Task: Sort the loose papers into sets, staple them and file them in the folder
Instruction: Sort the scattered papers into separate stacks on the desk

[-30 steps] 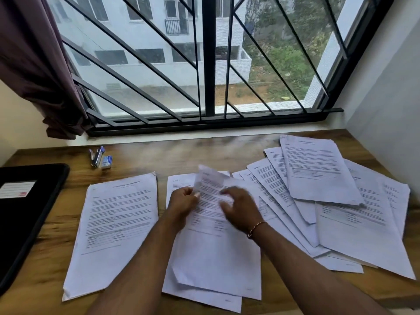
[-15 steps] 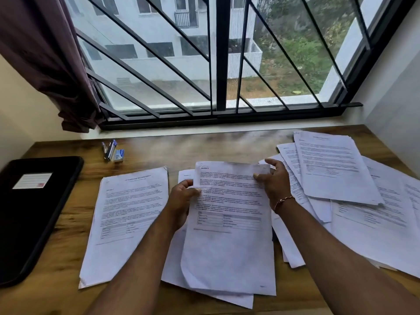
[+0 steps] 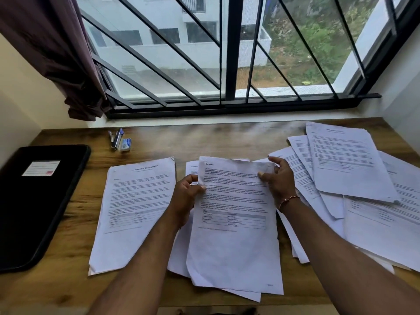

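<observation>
Nearest, the white printed sheet (image 3: 234, 235) droops over the small middle pile of white pages (image 3: 179, 253). The left hand (image 3: 185, 196) has its fingers clamped on the sheet's left edge, and the right hand (image 3: 277, 180) pinches its top right corner. Fanned loose papers (image 3: 363, 212) lie to the right, the black zip folder (image 3: 41, 201) to the left and the blue stapler (image 3: 116, 138) farthest back. Because the pages look alike, this sheet could join the wrong set; being limp, it could land askew.

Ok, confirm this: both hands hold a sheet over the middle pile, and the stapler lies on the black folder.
Not quite: the stapler lies on the desk near the window, apart from the folder; the head view shows it. The rest stands.
</observation>
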